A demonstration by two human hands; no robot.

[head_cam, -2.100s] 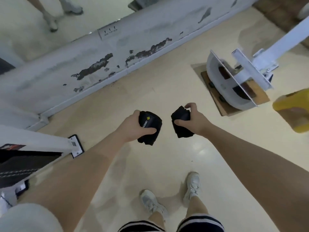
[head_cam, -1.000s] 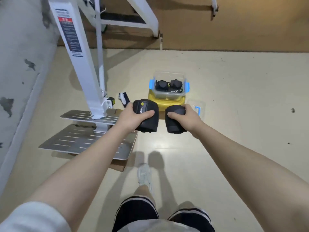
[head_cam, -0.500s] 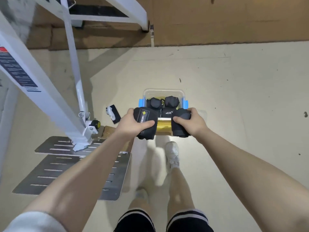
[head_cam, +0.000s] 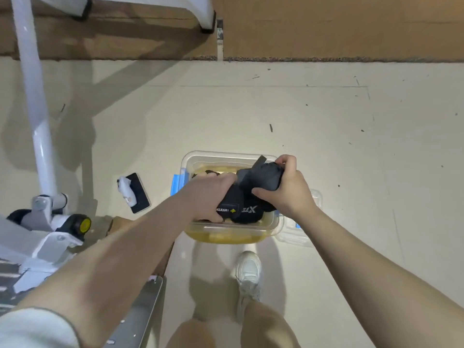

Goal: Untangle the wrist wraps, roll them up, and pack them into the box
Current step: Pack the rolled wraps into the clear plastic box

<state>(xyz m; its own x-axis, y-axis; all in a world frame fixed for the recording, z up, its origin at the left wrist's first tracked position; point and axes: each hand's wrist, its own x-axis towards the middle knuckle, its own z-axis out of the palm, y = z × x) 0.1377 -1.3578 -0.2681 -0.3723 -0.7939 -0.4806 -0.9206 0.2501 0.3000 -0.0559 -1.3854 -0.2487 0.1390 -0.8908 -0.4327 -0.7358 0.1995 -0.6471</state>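
A clear plastic box [head_cam: 227, 155] with blue clips stands on a yellow block on the floor. My left hand [head_cam: 206, 197] reaches into the box, closed on a rolled black wrist wrap [head_cam: 229, 205] with a yellow logo. My right hand [head_cam: 283, 189] holds a second rolled black wrap [head_cam: 263, 175] over the box's right half, a loose tab sticking up. Another black roll with white lettering [head_cam: 248, 213] lies in the box under my hands. The rest of the box's contents are hidden by my hands.
The box's clear lid [head_cam: 305, 222] lies on the floor to the right. A phone with a white item on it [head_cam: 134, 193] lies to the left. A white machine frame [head_cam: 37, 116] and metal footplate [head_cam: 140, 310] stand at the left. My shoe [head_cam: 248, 272] is just below the box.
I turned from the wall and walked up to the box. Both hands, each holding a rolled wrap, moved forward and down; they are now at the box, the left one inside it.
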